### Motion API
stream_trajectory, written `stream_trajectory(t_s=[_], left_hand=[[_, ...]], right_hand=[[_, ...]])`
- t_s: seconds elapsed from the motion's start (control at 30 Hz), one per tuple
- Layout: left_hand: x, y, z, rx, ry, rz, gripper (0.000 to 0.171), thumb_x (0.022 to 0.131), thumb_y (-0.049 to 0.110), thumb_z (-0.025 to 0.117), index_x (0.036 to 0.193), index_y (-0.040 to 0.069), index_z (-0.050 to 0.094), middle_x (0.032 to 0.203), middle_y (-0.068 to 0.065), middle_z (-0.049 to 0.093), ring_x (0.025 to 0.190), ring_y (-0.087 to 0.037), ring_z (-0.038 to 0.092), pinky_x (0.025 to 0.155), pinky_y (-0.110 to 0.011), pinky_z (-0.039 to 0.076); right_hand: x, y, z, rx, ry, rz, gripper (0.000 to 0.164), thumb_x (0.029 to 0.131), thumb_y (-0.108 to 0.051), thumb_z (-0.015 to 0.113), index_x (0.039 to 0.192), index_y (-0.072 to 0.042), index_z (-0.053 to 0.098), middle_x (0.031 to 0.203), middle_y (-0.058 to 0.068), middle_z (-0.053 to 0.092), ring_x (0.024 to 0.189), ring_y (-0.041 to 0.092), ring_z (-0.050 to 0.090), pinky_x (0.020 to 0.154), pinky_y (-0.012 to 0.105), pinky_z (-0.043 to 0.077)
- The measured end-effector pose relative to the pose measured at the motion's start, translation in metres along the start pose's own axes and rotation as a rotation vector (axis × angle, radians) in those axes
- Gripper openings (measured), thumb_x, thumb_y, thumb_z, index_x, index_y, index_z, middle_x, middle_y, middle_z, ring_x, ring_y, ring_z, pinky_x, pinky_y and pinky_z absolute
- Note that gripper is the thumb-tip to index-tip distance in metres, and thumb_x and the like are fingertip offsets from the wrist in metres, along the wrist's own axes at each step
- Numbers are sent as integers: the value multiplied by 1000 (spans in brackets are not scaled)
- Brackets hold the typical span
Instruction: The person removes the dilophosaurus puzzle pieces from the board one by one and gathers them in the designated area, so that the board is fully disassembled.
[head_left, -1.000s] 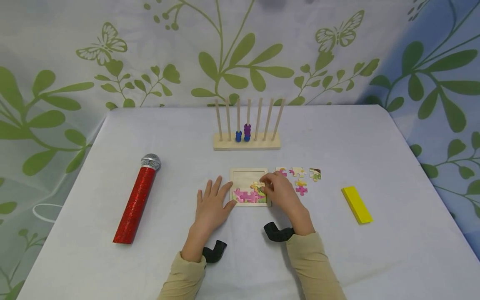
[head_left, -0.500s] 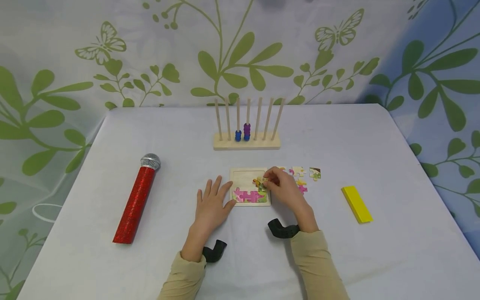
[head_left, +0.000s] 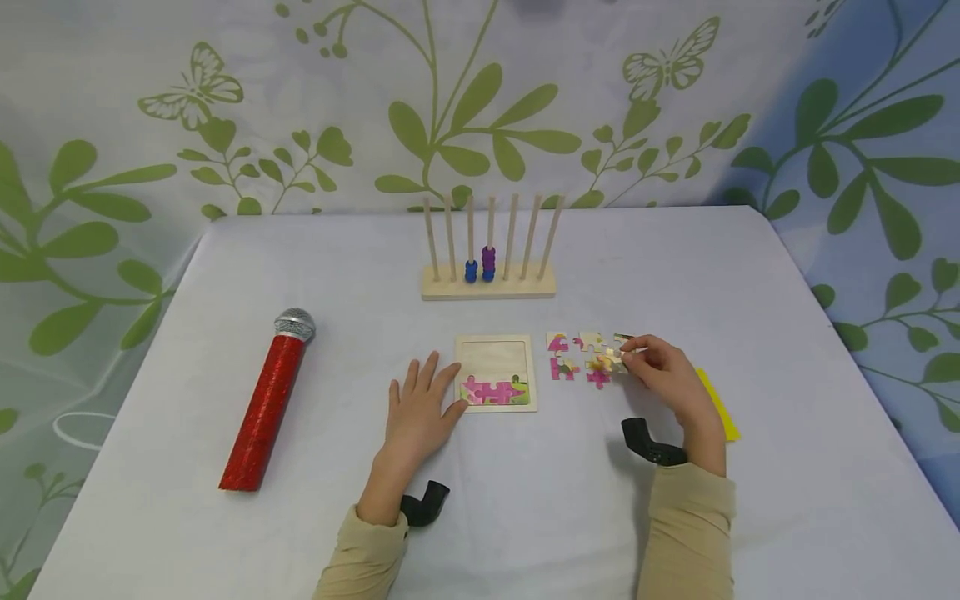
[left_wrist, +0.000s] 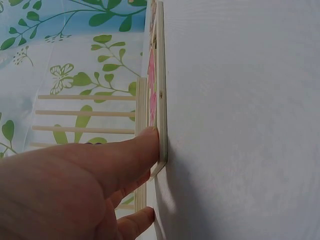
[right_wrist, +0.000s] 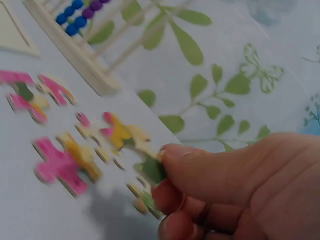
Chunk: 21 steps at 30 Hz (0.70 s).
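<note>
My right hand pinches a puzzle piece between thumb and fingers, above the loose pieces right of the tray. It is patterned green, yellow and cream, and overlaps other pieces in the head view. My left hand lies with fingers spread at the left edge of the wooden puzzle tray; in the left wrist view its thumb touches the tray's rim. Joined pink and green pieces fill the tray's front row, and bare wood shows behind them. Several loose puzzle pieces lie on the cloth.
A wooden bead rack with upright rods and blue and purple beads stands behind the tray. At the left lies a red microphone with a silver head. A yellow block is partly hidden behind my right forearm.
My right hand has lifted a puzzle piece out of the tray and carried it right, over the loose pieces. My left hand has stayed at the tray's edge.
</note>
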<state>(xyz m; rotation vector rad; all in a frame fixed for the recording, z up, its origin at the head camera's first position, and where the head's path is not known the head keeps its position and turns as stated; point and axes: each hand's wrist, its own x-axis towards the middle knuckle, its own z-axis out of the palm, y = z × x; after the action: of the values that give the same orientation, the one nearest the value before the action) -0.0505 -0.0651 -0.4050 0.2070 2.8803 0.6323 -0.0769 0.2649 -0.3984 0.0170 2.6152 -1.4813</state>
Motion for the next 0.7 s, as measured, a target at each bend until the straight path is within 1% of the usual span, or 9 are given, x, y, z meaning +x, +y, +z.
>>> stream_trajectory(t_s=[0.1,0.23,0.33,0.43,0.5,0.57,0.63,0.7], left_hand=[[0,0,0,-4,5,7,53,88,32,58,136,17,42,147,-13,22,134,-37,11,101,-60,8],[-1,0,0,-17,11,13,53,87,31,59,135,17,42,146,-14,23,134,-37,11,101,-60,8],[-1,-1,-1,-21,12,12,53,87,32,58,135,17,42,147,-14,23,134,-37,11,101,-60,8],[-1,-1,-1,-23,11,11,52,88,32,58,135,18,42,147,-13,22,134,-36,10,101,-60,7],[0,-1,-1,-28,8,10,52,88,32,58,135,18,42,147,-12,22,134,-36,10,102,-59,7],[0,-1,-1,-30,3,9,52,88,32,57,136,19,41,147,-12,21,134,-36,10,102,-59,6],[0,-1,-1,-30,2,10,52,88,32,58,136,18,42,147,-12,21,134,-36,10,102,-59,6],[0,-1,-1,-26,1,8,52,88,32,58,136,19,41,147,-12,21,134,-36,10,102,-59,6]], right_hand=[[-4,5,-7,-51,-1,22,24,92,-17,54,106,2,54,77,11,54,64,12,46,56,22,38],[-5,5,-9,-194,7,78,23,92,-22,53,105,-3,55,77,8,55,68,17,46,59,27,38],[-3,3,-8,-292,15,129,22,92,-24,52,106,-6,55,77,9,53,70,21,45,60,30,36],[-4,-1,-8,-335,29,170,23,92,-21,51,110,-7,53,82,13,54,73,25,46,61,31,36],[-6,-6,-7,-339,41,187,26,93,-22,50,114,-6,50,85,16,53,75,27,46,61,33,36],[-7,-13,-3,-339,62,181,28,93,-24,50,115,-7,50,89,15,53,76,26,46,60,35,39],[-7,-23,5,-315,61,144,30,93,-27,50,117,-8,49,90,14,54,75,25,47,61,35,41],[-5,-37,19,-288,51,75,30,92,-27,52,117,-9,52,89,12,55,73,24,48,60,34,43]])
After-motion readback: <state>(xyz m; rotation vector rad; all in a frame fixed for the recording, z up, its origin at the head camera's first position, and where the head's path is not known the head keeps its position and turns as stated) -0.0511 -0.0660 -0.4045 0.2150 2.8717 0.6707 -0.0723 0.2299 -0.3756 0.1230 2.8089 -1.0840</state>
